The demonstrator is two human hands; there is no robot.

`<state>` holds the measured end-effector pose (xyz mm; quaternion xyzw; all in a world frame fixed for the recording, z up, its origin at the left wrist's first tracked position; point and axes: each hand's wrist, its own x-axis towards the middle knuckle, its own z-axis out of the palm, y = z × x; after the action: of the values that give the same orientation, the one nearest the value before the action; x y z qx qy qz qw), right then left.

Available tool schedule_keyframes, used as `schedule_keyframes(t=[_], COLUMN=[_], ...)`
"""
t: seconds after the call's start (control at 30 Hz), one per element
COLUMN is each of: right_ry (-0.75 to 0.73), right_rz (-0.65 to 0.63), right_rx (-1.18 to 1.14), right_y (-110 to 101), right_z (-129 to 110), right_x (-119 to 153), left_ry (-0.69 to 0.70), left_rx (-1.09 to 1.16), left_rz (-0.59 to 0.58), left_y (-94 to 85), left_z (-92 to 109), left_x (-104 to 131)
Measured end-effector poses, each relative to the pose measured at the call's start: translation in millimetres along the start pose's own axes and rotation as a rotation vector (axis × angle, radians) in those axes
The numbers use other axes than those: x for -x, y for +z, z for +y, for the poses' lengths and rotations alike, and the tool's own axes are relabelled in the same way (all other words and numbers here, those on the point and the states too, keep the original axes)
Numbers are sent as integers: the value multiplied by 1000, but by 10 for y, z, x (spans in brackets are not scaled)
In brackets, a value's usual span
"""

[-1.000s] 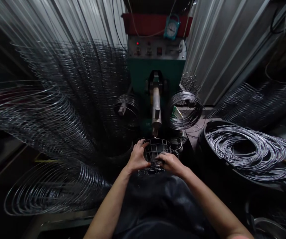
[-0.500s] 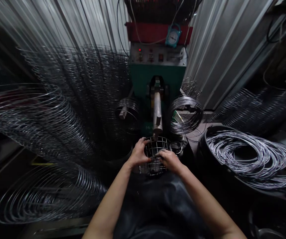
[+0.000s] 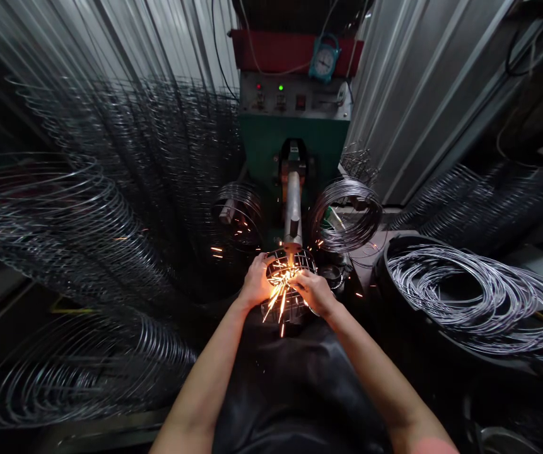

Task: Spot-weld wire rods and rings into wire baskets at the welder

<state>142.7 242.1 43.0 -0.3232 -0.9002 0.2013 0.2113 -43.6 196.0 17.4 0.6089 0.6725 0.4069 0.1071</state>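
Observation:
A round wire basket sits under the tip of a spot welder's metal arm, and bright orange sparks burst out where the two meet. My left hand is wrapped on the basket's left side, thumb inward. On the right, my right hand has its fingers pinched together at the basket's near edge, close to the sparks; glare hides its fingertips and whatever small piece of wire may be between them. Behind the arm stands the green welding machine.
Wire ring bundles hang left and right of the welder arm. Tall stacks of wire rings fill the left side. A black tub at right holds many loose wire rings. A blue clock hangs above the control panel.
Sparks have appeared at the welder tip, and a green light has come on at the panel. The basket and both hands have shifted slightly, bringing the wire under the tip.

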Motion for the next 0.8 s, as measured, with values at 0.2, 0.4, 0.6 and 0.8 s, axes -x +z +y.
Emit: schedule_keyframes(t=[0.2,0.4,0.6,0.8], right_ry=[275,424,578,782], right_rz=[256,268,357,363], right_rx=[-406,-499,-585,-1033], right_y=[57,495,719,388], right_z=[44,406,671,664], right_x=[345,1152,1563,1417], left_ry=[-40,-96,-108,-119], left_rx=[-120,-132,-102,-110], left_rz=[-3,23,17,-29], left_y=[-11,4,0,-69], left_z=[84,30,-43,36], left_x=[40,-131,-283,-259])
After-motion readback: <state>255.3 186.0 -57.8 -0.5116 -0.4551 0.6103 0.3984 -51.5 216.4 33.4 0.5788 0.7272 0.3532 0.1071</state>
